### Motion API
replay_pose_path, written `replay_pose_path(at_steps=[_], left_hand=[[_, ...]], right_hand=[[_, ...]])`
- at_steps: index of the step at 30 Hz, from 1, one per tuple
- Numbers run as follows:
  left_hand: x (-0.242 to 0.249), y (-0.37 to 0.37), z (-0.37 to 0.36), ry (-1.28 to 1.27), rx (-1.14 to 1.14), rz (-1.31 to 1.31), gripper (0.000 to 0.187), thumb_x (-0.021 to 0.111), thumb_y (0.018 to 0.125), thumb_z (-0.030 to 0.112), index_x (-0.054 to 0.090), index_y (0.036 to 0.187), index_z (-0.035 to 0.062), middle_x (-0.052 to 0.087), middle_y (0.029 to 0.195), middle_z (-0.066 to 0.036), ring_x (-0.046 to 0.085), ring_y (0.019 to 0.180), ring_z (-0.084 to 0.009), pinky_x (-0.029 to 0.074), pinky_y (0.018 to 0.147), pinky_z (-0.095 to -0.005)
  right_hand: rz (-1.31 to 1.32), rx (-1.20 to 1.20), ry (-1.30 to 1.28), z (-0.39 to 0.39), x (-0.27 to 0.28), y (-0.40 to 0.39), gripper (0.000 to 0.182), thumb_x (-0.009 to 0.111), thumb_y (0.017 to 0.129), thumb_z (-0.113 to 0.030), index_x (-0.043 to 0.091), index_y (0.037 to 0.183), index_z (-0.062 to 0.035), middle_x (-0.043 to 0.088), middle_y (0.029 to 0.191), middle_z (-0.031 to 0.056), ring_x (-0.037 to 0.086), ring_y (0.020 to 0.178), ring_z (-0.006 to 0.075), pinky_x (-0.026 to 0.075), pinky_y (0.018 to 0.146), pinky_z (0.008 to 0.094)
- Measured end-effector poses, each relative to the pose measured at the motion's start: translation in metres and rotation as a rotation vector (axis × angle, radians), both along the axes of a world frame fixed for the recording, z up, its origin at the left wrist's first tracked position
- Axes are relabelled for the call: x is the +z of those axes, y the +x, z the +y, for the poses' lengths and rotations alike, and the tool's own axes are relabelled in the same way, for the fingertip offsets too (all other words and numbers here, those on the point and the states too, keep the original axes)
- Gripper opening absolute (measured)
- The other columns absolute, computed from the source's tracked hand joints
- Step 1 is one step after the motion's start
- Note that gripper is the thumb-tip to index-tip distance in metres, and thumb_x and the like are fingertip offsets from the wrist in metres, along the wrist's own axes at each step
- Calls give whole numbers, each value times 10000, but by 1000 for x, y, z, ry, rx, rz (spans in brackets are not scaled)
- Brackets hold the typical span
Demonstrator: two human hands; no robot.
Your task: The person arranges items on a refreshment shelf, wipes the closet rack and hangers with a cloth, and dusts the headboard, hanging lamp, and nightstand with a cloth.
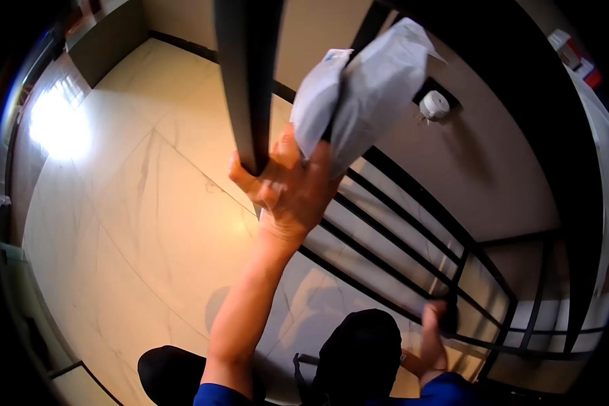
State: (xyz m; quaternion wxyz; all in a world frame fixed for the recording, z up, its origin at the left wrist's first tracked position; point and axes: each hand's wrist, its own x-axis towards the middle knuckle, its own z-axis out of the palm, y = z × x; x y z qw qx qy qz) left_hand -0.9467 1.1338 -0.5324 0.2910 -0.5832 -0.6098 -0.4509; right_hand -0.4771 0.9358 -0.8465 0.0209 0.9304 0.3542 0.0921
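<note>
My left hand (291, 179) reaches up to a dark upright metal post (250, 88), its fingers bent around the post's lower end. In the same hand is a crumpled white sheet (386, 81), thin and soft-looking, folded on both sides of a dark bar. A small blue mark shows on its upper left fold. Lower right, my right hand (430, 342) is closed at the black metal frame (484, 342), beside a lower rail. One digit points up there, and the other fingers are mostly hidden.
Parallel black bars (399, 223) run diagonally across the right side. Pale marble-look tiles (142, 223) cover the floor, with bright glare at the left. A white round object (434, 105) lies beyond the bars. My dark-clad knees (358, 352) are below.
</note>
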Motion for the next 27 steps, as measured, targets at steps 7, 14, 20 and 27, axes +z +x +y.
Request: replay_pose_path(at_steps=[7, 14, 20, 27], left_hand=[[3, -9, 3, 1, -33, 124, 514, 787, 606, 531, 700, 916, 131, 627, 871, -102, 568, 812, -246, 283, 862, -429], [-5, -21, -17, -21, -192, 177, 354, 693, 766, 492, 670, 856, 151, 643, 781, -45, 605, 844, -255, 291, 851, -432], [31, 9, -57, -214, -411, -133, 406, 762, 735, 384, 642, 913, 40, 603, 788, -170, 612, 777, -365, 52, 1089, -666], [-16, 69, -45, -739, -1079, -867, 385, 771, 727, 238, 650, 963, -41, 684, 807, -138, 648, 721, -251, 514, 669, -336]], right_hand=[[865, 1240, 492, 115, 32, -326, 447, 565, 671, 28, 624, 1107, -51, 602, 1019, 176, 565, 948, 379, 443, 822, 452], [821, 1460, -120, 93, 56, -296, 274, 637, 618, -13, 701, 851, -140, 684, 1125, 25, 547, 1204, 254, 292, 1110, 528], [458, 813, 89, -90, 36, -45, 108, 728, 570, -114, 669, 623, -188, 693, 729, -15, 641, 856, 237, 436, 946, 421], [79, 330, -142, -80, 131, -39, 524, 734, 647, -457, 687, 1080, -165, 646, 1167, 44, 457, 1224, 358, 100, 974, 798]])
